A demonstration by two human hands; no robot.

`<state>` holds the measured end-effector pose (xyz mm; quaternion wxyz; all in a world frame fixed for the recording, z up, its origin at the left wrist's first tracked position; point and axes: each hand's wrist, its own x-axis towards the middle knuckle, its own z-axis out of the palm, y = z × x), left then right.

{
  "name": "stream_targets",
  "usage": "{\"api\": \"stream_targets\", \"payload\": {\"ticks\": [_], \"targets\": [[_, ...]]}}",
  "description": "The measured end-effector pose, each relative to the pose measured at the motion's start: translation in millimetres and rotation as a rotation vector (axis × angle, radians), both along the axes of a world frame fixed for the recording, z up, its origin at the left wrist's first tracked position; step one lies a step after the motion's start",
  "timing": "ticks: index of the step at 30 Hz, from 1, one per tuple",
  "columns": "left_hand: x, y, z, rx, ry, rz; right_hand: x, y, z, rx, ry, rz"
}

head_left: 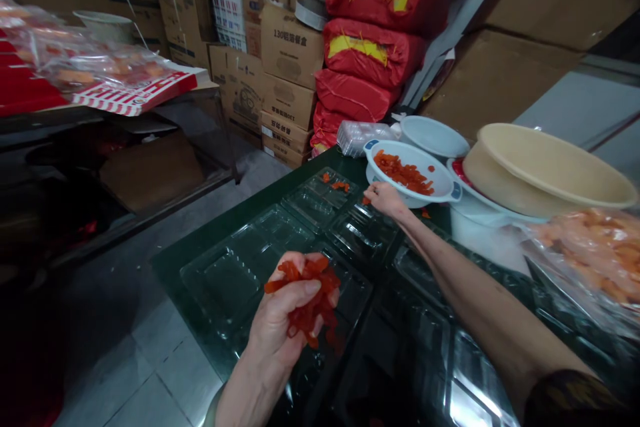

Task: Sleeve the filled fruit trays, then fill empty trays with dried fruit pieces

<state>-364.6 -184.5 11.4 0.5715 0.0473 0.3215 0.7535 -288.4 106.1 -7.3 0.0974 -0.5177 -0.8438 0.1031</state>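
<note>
Translucent red-orange food strips (310, 297) fill your clasped left hand (280, 320), well apart from your right hand (385, 199) beside the white plastic bowl (440, 170) holding more; clear plastic trays (225, 287) sit nearly empty.

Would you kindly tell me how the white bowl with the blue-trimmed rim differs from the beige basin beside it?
The white bowl has a blue-trimmed rim, while the beige basin has a plain one. The white bowl holds red-orange pieces, whereas no contents show in the beige basin. The beige basin also looks larger than the white bowl and sits tilted on a white container. Both are round and open-topped.
</note>
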Motion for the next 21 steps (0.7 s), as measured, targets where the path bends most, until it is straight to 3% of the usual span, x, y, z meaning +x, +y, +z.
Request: {"api": "stream_targets", "payload": {"ticks": [4,10,21], "targets": [[1,1,-2.4,0.033,0.021,-0.016,-26,-4,-1.9,0.061,0.037,-0.001],[0,2,-4.2,0.045,0.032,-0.014,-66,2,-18.1,0.061,0.028,-0.046],[-2,0,-5.5,0.025,0.042,-0.007,-41,-7,-19.6,0.053,0.087,-0.105]]}}
